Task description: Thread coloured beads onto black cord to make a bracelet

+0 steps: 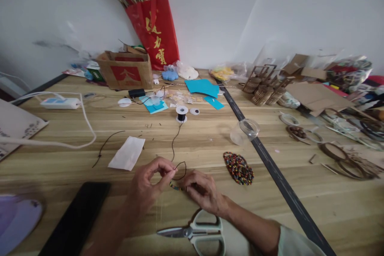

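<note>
My left hand (pixel 150 180) pinches a thin black cord (pixel 173 144) between thumb and forefinger. The cord runs back to a white spool (pixel 181 113) wound with black and makes a small loop between my hands. Below that loop hangs a short strand of colourful beads (pixel 175 186). Its right end meets the closed fingertips of my right hand (pixel 202 192); what lies inside those fingers is partly hidden. Scissors (pixel 192 232) with pale handles lie just beneath my right hand. To the right rests a coiled pile of multicoloured bead strings (pixel 239 169).
A clear plastic jar (pixel 244 131) lies beyond the bead pile. White paper (pixel 127 153) and a black phone-like slab (pixel 78 218) are at left, near a power strip (pixel 60 103). Behind stand a cardboard box (pixel 124 70), a red bag (pixel 156 32) and small woven baskets (pixel 261 88).
</note>
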### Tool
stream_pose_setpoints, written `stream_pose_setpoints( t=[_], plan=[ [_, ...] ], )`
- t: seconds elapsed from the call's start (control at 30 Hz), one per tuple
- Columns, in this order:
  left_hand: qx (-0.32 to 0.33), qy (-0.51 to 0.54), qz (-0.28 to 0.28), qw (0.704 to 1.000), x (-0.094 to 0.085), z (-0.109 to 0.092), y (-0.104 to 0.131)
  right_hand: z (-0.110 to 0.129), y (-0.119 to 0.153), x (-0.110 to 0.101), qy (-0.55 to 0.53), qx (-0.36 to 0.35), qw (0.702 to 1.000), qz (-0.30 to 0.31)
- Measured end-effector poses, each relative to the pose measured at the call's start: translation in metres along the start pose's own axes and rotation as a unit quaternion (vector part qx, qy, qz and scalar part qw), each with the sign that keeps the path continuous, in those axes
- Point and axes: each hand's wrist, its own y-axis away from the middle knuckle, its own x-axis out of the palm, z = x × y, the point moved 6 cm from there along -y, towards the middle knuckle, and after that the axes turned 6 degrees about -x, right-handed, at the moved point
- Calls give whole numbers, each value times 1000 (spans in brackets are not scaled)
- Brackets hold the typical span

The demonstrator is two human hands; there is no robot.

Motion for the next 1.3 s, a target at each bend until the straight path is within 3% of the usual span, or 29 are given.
stream_pose_setpoints(
  t=[0.17, 0.23, 0.33, 0.47, 0.67, 0.83, 1.0, 1.13, 1.3],
  plan=[
    [50, -56, -49, 996, 3, -7, 1, 2, 0, 1, -20, 11, 1000, -5],
    [44, -38, -31, 998, 8, -1, 1, 5, 0, 1, -25, 8, 1000, -14],
    [-24, 36, 24, 999, 17, 16, 2, 6, -1, -1, -39, 29, 998, -45],
    [-98, 101, 26, 990, 16, 23, 2, 5, -1, -3, -81, 94, 989, -83],
    [-47, 152, 66, 985, 15, -1, 6, 10, 0, 0, -159, 125, 974, -99],
    [-94, 178, 98, 975, 19, 14, 9, 0, 3, 8, -282, 196, 931, -126],
    [-88, 190, 84, 974, 22, 30, 9, -6, -1, 6, -300, 233, 915, -137],
    [-46, 168, 59, 983, 25, 32, 11, -9, -2, 8, -313, 257, 906, -126],
    [-44, 146, 32, 988, 29, 33, 17, -13, 3, 18, -366, 287, 876, -124]
  ],
)
